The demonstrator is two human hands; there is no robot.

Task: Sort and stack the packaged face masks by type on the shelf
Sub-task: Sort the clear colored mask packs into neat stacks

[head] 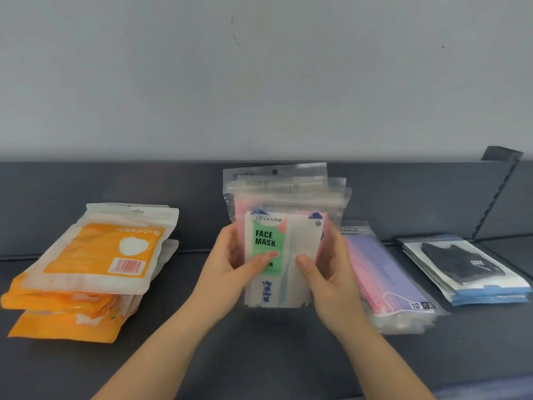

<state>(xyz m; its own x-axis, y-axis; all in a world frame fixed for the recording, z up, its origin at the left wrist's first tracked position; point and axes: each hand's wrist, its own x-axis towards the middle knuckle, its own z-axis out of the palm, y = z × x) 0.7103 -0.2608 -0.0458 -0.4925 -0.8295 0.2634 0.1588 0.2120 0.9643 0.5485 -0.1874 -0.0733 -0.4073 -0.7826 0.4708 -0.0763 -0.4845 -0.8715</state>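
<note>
The held bundle of clear plastic mask packets (284, 197) stood upright at mid-shelf, between both hands. We counted three clear header edges fanned at its top, with pink masks showing behind. In front sat one white packet with a green "FACE MASK" label (266, 243). Whether the bundle's lower edge touched the dark grey shelf (259, 356) we could not tell.

The left hand (230, 267) gripped the bundle's left side, thumb across the green label, fingers wrapped behind. The right hand (328, 272) gripped the right side, thumb pressed on the front, fingers behind. Both forearms rose from the lower edge, converging.

We counted three stacks lying flat on the shelf:
- orange-and-white KN95 pouches (95, 269) well to the left, at least three deep
- clear bags of pink and purple masks (383, 272) just right of the right hand
- black masks in blue-backed packets (467, 267) farthest right

A pale grey wall (259, 82) stood behind.
</note>
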